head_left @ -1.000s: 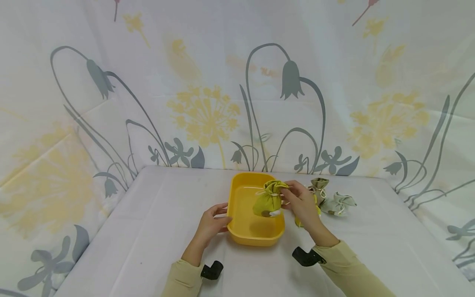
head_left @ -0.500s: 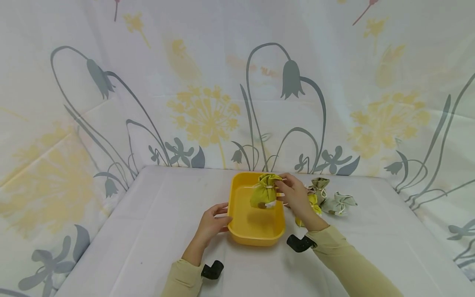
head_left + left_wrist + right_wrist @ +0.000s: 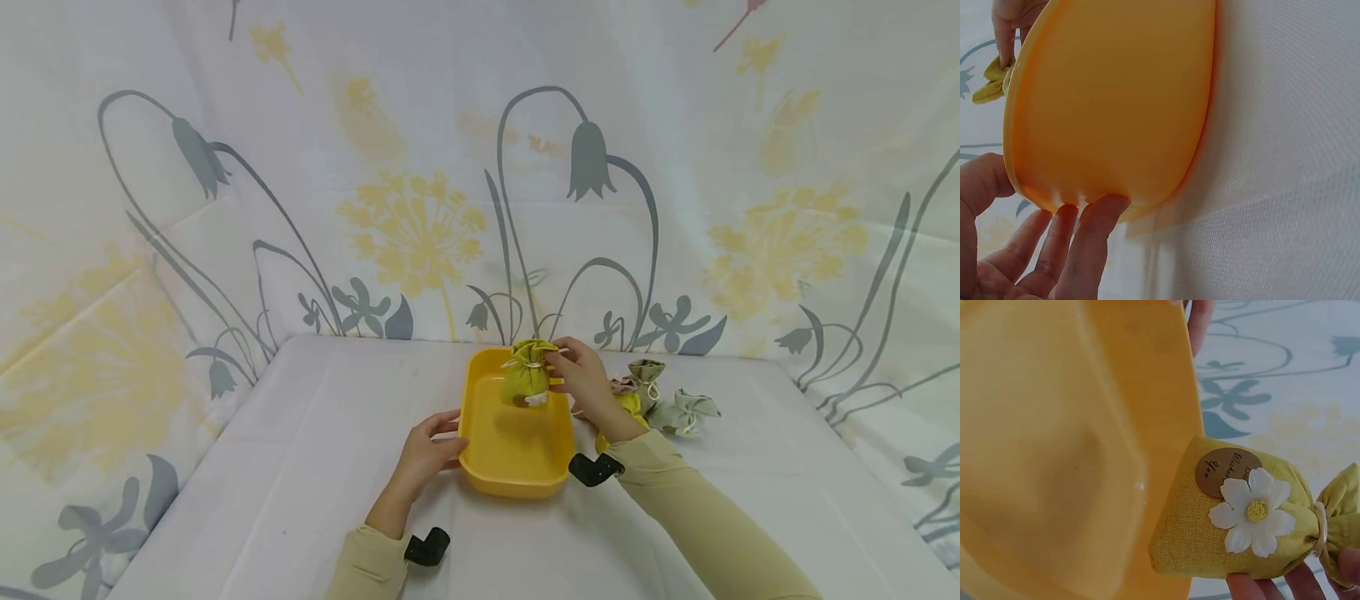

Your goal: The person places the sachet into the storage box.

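A yellow-green drawstring pouch (image 3: 525,385) hangs over the far part of a yellow plastic basin (image 3: 517,487). My right hand (image 3: 587,379) pinches the pouch by its gathered neck. In the right wrist view the pouch (image 3: 1197,531) shows a white fabric flower and a round brown label, with a pale cord tied round its neck. My left hand (image 3: 426,454) grips the basin's left side; in the left wrist view its thumb is at the rim and the fingers (image 3: 1094,234) press the outer wall. The basin's visible floor holds nothing.
Right of the basin, several more pouches sit clustered on the white-covered table (image 3: 337,433): a grey-green pouch (image 3: 684,412), a brownish pouch (image 3: 647,382) and a yellow pouch (image 3: 632,406) partly hidden by my right arm. A flower-printed cloth (image 3: 420,250) hangs behind.
My right hand has carried the yellow-green pouch leftward and farther back over the basin. My left hand and the basin have stayed in place.
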Motion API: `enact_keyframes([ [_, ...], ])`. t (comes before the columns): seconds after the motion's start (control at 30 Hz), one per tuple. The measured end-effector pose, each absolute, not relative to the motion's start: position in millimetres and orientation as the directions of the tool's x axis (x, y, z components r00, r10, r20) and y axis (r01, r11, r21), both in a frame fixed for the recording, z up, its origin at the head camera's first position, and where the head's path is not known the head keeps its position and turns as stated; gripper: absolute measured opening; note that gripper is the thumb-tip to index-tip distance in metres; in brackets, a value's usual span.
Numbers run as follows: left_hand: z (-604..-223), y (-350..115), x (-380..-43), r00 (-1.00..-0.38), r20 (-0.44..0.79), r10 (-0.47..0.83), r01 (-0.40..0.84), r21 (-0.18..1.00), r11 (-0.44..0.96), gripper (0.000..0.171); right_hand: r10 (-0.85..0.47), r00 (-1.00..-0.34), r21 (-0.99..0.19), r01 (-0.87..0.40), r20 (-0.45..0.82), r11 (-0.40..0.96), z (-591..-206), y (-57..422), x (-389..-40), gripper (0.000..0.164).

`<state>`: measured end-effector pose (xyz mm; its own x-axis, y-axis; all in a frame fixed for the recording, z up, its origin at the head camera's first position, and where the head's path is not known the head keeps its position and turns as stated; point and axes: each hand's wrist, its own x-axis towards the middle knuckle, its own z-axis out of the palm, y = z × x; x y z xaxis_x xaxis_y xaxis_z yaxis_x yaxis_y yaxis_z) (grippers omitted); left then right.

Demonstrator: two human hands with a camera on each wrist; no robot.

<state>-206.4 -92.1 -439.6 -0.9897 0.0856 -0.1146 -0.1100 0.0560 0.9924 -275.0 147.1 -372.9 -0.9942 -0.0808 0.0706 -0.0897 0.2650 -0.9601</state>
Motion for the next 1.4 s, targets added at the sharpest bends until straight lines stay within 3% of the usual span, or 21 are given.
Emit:
enact_keyframes([
  [0.4, -454.4, -94.2, -213.8, -0.992, -0.103, 0.078, -0.099, 0.993, 0.057, 0.053, -0.067, -0.998, -0.971, 0.004, -0.021, 0.238, -374.1, 119.6, -297.1, 0.023],
  [0.77, -431.8, -93.4, -203.1, -0.990, -0.100, 0.099, -0.094, 0.993, 0.066, 0.051, -0.082, -0.996, -0.969, 0.010, -0.031, 0.248, -385.2, 107.4, -317.6, 0.022],
  [1.4, -455.6, -93.9, -213.1, -0.992, -0.095, 0.087, -0.090, 0.994, 0.065, 0.050, -0.054, -0.994, -0.962, 0.077, -0.094, 0.261, -405.4, 94.8, -336.2, 0.024],
])
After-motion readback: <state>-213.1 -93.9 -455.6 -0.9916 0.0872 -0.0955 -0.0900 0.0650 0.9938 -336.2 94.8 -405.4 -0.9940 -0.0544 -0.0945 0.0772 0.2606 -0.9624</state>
